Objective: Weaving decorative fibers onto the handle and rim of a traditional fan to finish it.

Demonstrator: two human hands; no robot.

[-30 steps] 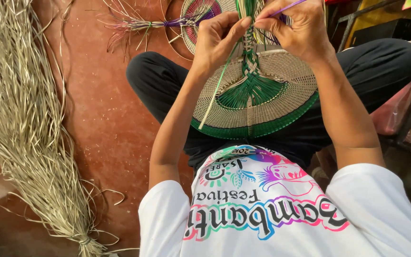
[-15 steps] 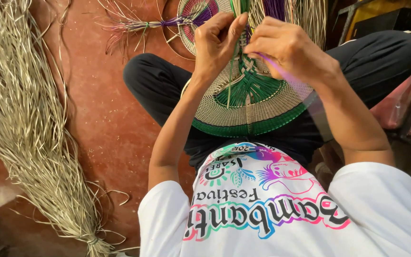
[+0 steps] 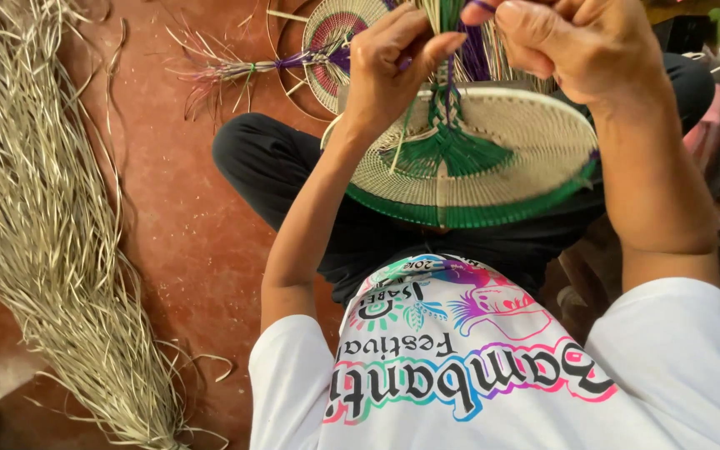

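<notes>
One view only, from a camera on the person's head, looking down over a white printed T-shirt (image 3: 477, 375) and dark trousers (image 3: 293, 167) to crossed legs on a reddish-brown floor (image 3: 185, 233).

Resting on the lap is a round woven fan (image 3: 477, 158), pale straw in colour, with a green band along its near edge and a green sunburst pattern fanning out from the centre. Loose green and purple strands (image 3: 460, 42) rise from the middle of the fan towards the top of the frame.

Left hand (image 3: 389, 62) is closed, thumb and fingers pinching strands just above the sunburst. Right hand (image 3: 593, 50) is also closed, fingers curled and gripping strands near the top edge; a purple strand shows between its fingers.

Most of the fan's face looks tightly woven and its rim appears bound, so by my judgement the body is largely done, while the loose strands at the centre remain to be worked in.

On the floor beyond the knee lies a second round woven piece (image 3: 335, 42) with purple and red rings and untrimmed ends. To the left, a long bundle of dried pale fibres (image 3: 43, 217) stretches down the floor.
</notes>
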